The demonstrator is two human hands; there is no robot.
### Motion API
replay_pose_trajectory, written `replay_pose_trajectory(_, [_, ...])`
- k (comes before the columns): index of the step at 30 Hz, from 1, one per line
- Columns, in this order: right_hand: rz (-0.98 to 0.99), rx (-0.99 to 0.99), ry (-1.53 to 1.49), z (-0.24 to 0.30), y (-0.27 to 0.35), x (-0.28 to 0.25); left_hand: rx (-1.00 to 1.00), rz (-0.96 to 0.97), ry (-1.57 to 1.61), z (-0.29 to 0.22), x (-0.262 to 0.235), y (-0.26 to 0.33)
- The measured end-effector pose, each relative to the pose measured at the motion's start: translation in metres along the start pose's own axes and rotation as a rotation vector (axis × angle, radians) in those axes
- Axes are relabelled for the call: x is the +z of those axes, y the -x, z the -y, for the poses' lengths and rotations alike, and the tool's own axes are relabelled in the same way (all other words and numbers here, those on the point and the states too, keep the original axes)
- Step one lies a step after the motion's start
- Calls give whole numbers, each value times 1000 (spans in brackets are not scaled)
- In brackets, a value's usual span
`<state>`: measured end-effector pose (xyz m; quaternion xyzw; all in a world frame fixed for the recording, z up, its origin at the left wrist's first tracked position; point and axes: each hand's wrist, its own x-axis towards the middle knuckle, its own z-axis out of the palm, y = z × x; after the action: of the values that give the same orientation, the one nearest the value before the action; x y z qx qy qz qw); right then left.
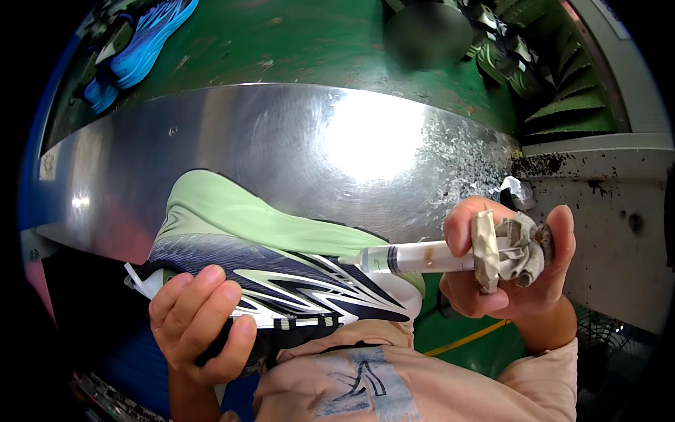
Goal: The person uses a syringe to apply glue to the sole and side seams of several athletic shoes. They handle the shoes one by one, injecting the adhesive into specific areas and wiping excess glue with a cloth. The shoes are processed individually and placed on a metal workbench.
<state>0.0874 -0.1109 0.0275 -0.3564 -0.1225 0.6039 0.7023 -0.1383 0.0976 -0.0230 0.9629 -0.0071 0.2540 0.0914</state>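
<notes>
- Curved sheet-metal table (281,133), shiny and scuffed, spans the middle of the view; white flecks of debris lie scattered on its right end.
- Green painted floor (295,35) lies beyond the table; a blue sports shoe (137,49) sits on it at upper left.
- Pale green and navy sports shoe with white streaks (274,260) lies on its side, sole toward the table, just in front of the person's chest.
- Left hand (200,323) is closed around the shoe's lower end, fingers curled over the upper.
- Right hand (510,260) grips a clear plastic syringe (415,258) by its paste-caked plunger end, thumb behind it.
- Syringe lies level, tip touching the shoe near the sole edge.
</notes>
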Motion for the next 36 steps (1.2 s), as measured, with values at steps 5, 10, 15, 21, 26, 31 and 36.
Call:
replay_pose_trajectory(5, [-146, 170, 390, 8, -15, 13, 15, -18, -14, 1, 1, 2])
replay_pose_trajectory(10, [-121, 217, 427, 13, -8, 13, 19, -18, -10, 2, 3, 2])
replay_pose_trajectory(15, [-97, 246, 416, 16, 1, 13, 12, -21, -19, 1, 1, 4])
replay_pose_trajectory(21, [-38, 166, 348, 25, 7, 3, 33, 8, -15, 0, -3, -13])
replay_pose_trajectory(26, [-277, -243, 190, 50, 13, -23, -121, 40, -28, 17, -25, -61])
replay_pose_trajectory(31, [-418, -372, 461, 17, 46, -81, -656, 337, 330, 34, -60, -99])
replay_pose_trajectory(36, [-471, -316, 737, -23, 63, -97, -68, 544, -129, 39, -76, -119])
